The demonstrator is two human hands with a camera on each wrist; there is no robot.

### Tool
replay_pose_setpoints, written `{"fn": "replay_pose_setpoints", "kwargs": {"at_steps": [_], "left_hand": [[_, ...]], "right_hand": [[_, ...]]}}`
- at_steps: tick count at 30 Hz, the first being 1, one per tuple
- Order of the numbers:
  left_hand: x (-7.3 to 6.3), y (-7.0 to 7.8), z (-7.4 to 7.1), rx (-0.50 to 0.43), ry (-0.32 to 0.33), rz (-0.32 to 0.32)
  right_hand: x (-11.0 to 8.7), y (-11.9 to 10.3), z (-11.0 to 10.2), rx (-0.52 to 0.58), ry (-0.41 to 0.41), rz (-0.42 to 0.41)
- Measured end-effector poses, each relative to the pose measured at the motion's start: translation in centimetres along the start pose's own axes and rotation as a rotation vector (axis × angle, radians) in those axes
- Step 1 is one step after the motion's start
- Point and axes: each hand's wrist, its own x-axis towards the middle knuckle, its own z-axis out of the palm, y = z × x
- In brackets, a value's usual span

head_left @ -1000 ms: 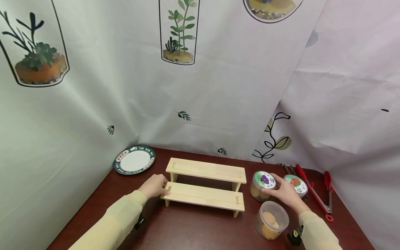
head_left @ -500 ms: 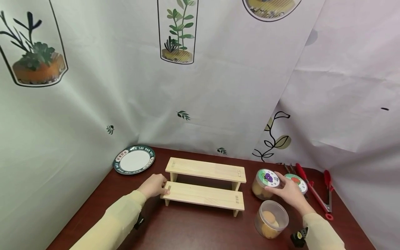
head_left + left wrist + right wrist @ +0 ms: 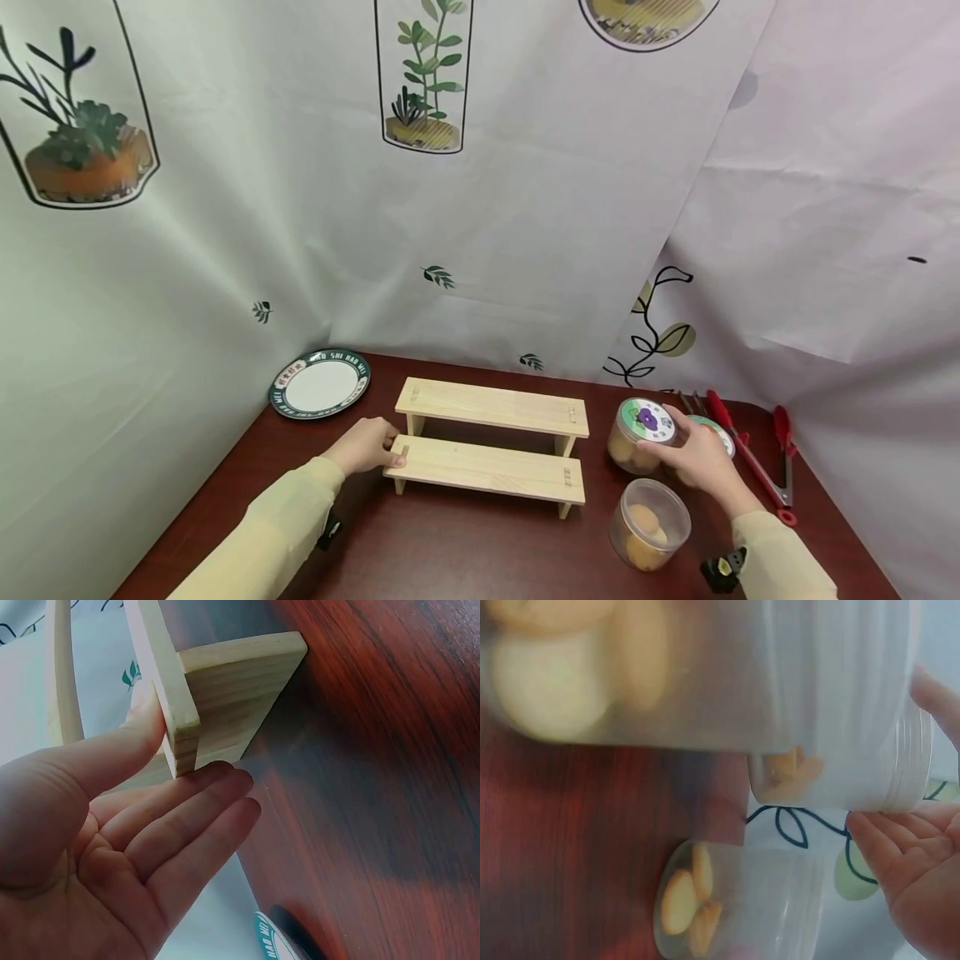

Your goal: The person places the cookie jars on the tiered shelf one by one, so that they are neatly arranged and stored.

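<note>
Left hand [image 3: 365, 444]: pinching the left end of the lower tier of a two-tier pale wooden stand [image 3: 483, 468], thumb above, fingertips beneath. Stand set towards the far edge of the table [image 3: 442, 546], roughly mid-length.

Right hand [image 3: 699, 458]: thumb and fingers gripping the upper part of a lidded jar [image 3: 636, 437], purple motif on green and white, pale biscuits inside; just right of the stand. Contact between base and table: cannot tell.

Clear jar [image 3: 651, 523] with biscuits: nearer the front edge.

Second lidded jar [image 3: 721, 435]: behind the right hand, partly hidden.

Red-handled tongs [image 3: 762, 476]: near the right edge.

Plate [image 3: 320, 387], green-rimmed: far left corner.
</note>
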Motion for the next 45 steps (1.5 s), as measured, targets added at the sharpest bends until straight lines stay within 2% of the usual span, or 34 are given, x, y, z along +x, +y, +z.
{"fn": "replay_pose_setpoints", "kwargs": {"at_steps": [7,12,21,29,36,39,45], "left_hand": [[0.0,-0.3,0.0,-0.012,-0.017,-0.007],[0.0,-0.2,0.1,0.012,-0.009,0.004],[0.1,-0.1,-0.2,0.039,-0.036,0.0],[0.0,0.1,-0.3,0.034,-0.018,-0.003],[0.0,-0.1,-0.5,0.02,-0.014,0.067],[-0.1,-0.2,-0.6,0.026,-0.018,0.074],[0.0,-0.1,-0.2,0.023,-0.01,0.029]], "right_hand": [[-0.1,-0.7,-0.2,0.003,0.005,0.003],[-0.1,-1.2,-0.4,0.018,0.002,0.005],[-0.8,-2.8,-1.5,0.025,0.034,0.042],[-1.0,-4.6,-2.3,0.048,0.059,0.033],[-0.9,-6.3,-2.7,0.042,0.078,0.012],[-0.7,-6.7,-2.6,0.063,0.082,-0.003],[-0.5,-7.3,-2.2,0.114,0.089,-0.022]]}}
